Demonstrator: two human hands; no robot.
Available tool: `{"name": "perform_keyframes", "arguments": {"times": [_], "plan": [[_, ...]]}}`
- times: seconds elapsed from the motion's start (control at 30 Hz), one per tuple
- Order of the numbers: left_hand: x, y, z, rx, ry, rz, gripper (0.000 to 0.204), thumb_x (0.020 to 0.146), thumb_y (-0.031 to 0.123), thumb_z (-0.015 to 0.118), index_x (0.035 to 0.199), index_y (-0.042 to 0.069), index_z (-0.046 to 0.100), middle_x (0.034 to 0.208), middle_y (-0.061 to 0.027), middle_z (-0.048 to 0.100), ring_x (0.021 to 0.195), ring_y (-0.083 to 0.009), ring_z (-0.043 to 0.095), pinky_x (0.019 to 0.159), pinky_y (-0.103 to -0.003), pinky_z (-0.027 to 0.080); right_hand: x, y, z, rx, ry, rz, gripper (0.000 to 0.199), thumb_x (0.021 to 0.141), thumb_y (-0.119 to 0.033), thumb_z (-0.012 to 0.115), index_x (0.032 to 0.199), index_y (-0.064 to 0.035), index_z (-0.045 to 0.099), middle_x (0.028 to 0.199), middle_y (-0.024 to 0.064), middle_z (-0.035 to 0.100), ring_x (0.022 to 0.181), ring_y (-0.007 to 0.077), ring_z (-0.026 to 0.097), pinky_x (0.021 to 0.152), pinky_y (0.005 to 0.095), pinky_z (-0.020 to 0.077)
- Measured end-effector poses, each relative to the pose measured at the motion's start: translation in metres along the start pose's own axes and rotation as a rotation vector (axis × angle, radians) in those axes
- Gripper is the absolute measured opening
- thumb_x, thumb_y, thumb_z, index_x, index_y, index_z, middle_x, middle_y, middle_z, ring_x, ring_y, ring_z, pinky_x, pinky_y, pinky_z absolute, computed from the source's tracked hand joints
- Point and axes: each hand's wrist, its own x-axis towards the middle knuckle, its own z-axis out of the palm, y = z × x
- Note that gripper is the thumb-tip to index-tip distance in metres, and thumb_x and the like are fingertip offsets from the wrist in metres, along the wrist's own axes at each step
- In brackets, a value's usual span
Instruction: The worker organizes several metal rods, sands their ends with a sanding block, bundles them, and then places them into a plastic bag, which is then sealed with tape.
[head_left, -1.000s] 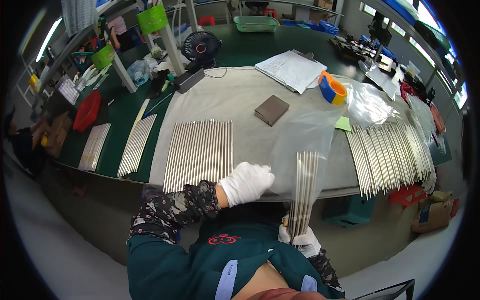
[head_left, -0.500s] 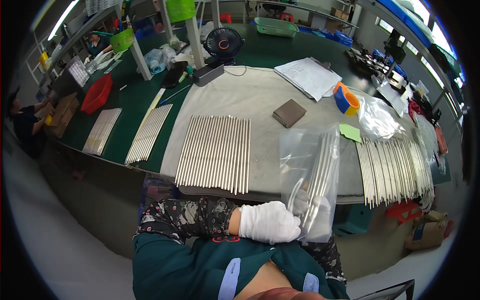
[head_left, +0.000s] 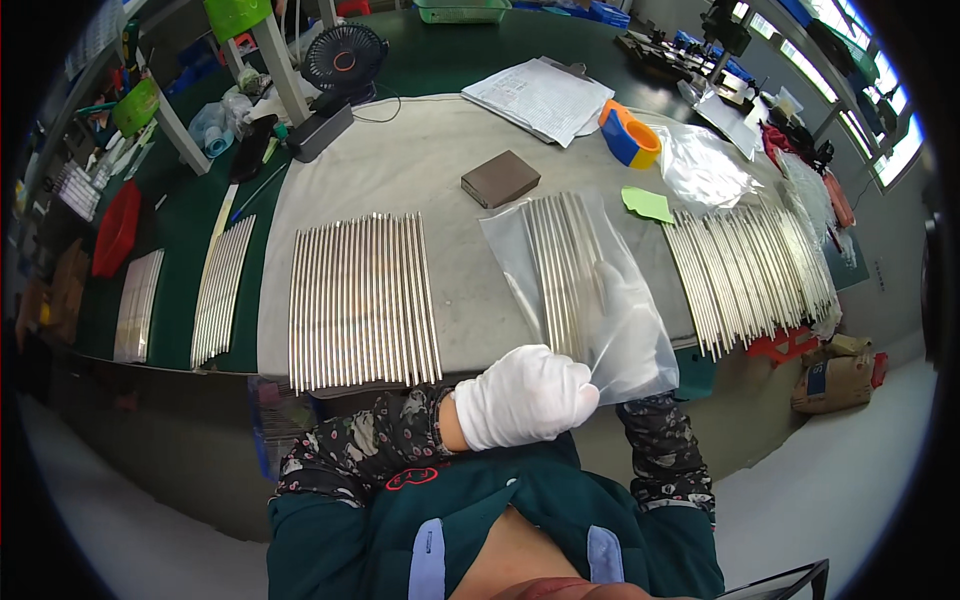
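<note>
Metal rods (head_left: 558,265) in a clear bag (head_left: 600,235), near side of the table (head_left: 465,310)
Left hand (head_left: 525,397) pinches the bag's near end; right hand (head_left: 630,310) shows through plastic, can't tell its grip. Red logo (head_left: 412,479) on the shirt (head_left: 335,535), unreadable far clipboard sheets (head_left: 540,98), green scrap (head_left: 648,204) just right.

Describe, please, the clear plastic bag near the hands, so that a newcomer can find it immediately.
On the green table's pale cloth, find the gap between two wide rows of metal rods. There, by the gloved left hand, is the clear plastic bag. Unlike the crumpled plastic farther right, it lets thin rods and the right hand show through.
</note>
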Motion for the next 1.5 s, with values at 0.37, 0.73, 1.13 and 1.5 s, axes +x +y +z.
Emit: {"name": "perform_keyframes", "arguments": {"times": [0.37, 0.73, 1.13, 1.5], "plan": [[-0.006, -0.002, 0.019, -0.053, -0.008, -0.102, 0.015, 0.061, 0.015, 0.055, 0.058, 0.009, 0.041, 0.056, -0.0039, 0.039, 0.048, -0.0194, 0.045, 0.042, -0.032, 0.036, 0.000, -0.010, -0.004, -0.348, -0.167, -0.446, 0.041, 0.069, -0.021, 0.059, 0.106, -0.0060, 0.055, 0.118, 0.0186, 0.046, 0.116, 0.0333, 0.040, 0.092, 0.0486, 0.0327], [-0.059, -0.006, -0.065, 0.021, -0.187, -0.357, 0.019, 0.070, 0.018, 0.062, 0.072, 0.007, 0.046, 0.069, -0.0059, 0.045, 0.060, -0.0219, 0.051, 0.051, -0.034, 0.042, -0.029, -0.007, -0.043, -0.093, 0.020, -0.581, 0.031, 0.068, -0.007, 0.058, 0.098, -0.0004, 0.054, 0.101, 0.0215, 0.053, 0.085, 0.0358, 0.054, 0.072, 0.0393, 0.0454], [-0.154, -0.144, -0.169, 0.365, -0.310, -0.642, 0.042, 0.077, 0.026, 0.062, 0.111, 0.003, 0.051, 0.114, -0.0141, 0.054, 0.107, -0.0316, 0.051, 0.091, -0.038, 0.041, 0.012, -0.135, 0.006, 0.378, -0.461, -0.766, 0.046, 0.065, -0.007, 0.061, 0.109, -0.0013, 0.050, 0.099, 0.0146, 0.055, 0.090, 0.0315, 0.055, 0.075, 0.0384, 0.0451], [-0.168, -0.162, -0.130, 0.503, -0.518, -0.714, 0.060, 0.083, 0.040, 0.050, 0.132, 0.009, 0.037, 0.138, -0.0118, 0.033, 0.127, -0.0318, 0.031, 0.105, -0.052, 0.022, 0.086, -0.152, 0.154, -0.154, -0.395, -0.781, 0.060, 0.078, -0.052, 0.051, 0.126, -0.0151, 0.044, 0.131, 0.0163, 0.040, 0.125, 0.0333, 0.034, 0.097, 0.0605, 0.0267]]}}
